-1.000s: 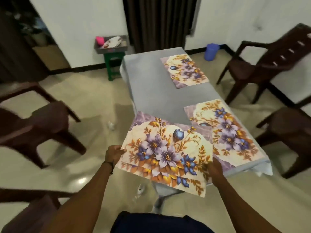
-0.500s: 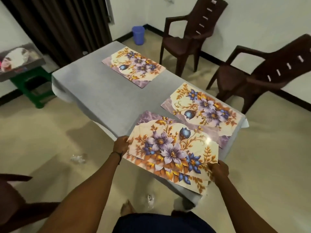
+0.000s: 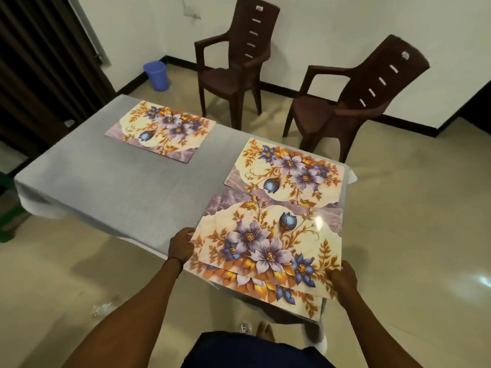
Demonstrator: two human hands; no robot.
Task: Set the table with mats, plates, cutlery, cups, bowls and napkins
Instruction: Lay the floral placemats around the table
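A: As we go from the left, how many glossy floral rectangular mats lie flat on the grey-clothed worktop?
B: Two: the far mat and the right-side mat.
A: And the hands?
B: Two. The left hand grips the left edge of the held stack of mats. The right hand grips its right corner. The stack sits over the worktop's near edge and has at least two mats in it. Beyond stand two brown plastic armchairs, the left armchair and the right armchair.

Two floral mats lie flat on the single table, a far mat and a near mat, and the fanned stack shows at least two more, its exact number unclear. Two brown chairs stand beyond, a left chair and a right chair, with one blue bucket.
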